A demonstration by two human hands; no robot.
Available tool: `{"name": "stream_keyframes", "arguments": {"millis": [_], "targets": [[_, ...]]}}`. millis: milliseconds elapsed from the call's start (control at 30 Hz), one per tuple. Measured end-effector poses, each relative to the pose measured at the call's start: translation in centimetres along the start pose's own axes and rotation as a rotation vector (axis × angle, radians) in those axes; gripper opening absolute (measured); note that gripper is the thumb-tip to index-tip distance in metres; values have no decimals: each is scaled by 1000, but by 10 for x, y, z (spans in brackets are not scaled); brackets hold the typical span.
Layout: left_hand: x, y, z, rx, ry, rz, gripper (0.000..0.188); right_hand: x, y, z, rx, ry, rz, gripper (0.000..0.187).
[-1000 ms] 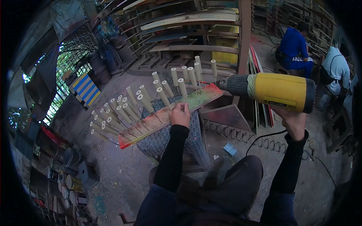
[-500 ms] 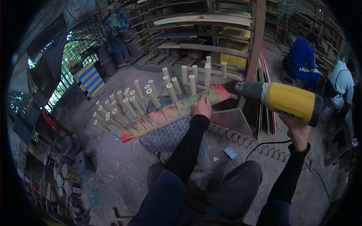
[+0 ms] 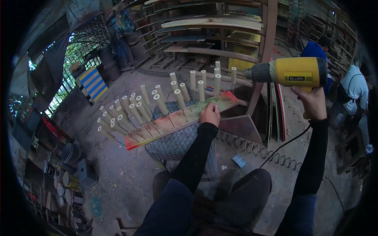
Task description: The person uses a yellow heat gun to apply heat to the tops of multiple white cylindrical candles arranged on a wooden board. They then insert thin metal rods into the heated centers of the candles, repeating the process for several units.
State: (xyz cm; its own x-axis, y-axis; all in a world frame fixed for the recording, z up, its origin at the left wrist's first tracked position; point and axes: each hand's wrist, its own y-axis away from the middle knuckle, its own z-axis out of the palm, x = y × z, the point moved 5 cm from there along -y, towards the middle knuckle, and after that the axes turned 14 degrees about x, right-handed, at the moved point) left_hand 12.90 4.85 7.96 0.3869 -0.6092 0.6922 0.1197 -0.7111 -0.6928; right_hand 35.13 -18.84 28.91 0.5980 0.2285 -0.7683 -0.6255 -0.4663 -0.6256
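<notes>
One left hand (image 3: 210, 114) and one right hand (image 3: 311, 104) made two. There were also one heat gun (image 3: 300, 72), one long board (image 3: 178, 121) and one stool (image 3: 167, 141), with more than two dozen pale tubes (image 3: 217, 83), too crowded for an exact count, one striped panel (image 3: 93, 85) and at least two other people (image 3: 353, 84)

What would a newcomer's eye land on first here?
Likely the big yellow heat gun in the person's right hand, right of centre, its nozzle toward the board's right end. Next, the pale tubes standing on thin rods along a slanting board, mid-picture, with the left hand at its near edge. Then the blue-and-yellow striped panel at left.
</notes>
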Motion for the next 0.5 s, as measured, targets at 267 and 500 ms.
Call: {"name": "stream_keyframes", "arguments": {"millis": [267, 500], "targets": [[18, 11, -33, -83, -25, -10, 23, -18, -26, 12, -89, -74, -12, 39], [10, 52, -181, -44, -12, 20, 13, -38, -27, 14, -92, 15, 8, 38]]}}
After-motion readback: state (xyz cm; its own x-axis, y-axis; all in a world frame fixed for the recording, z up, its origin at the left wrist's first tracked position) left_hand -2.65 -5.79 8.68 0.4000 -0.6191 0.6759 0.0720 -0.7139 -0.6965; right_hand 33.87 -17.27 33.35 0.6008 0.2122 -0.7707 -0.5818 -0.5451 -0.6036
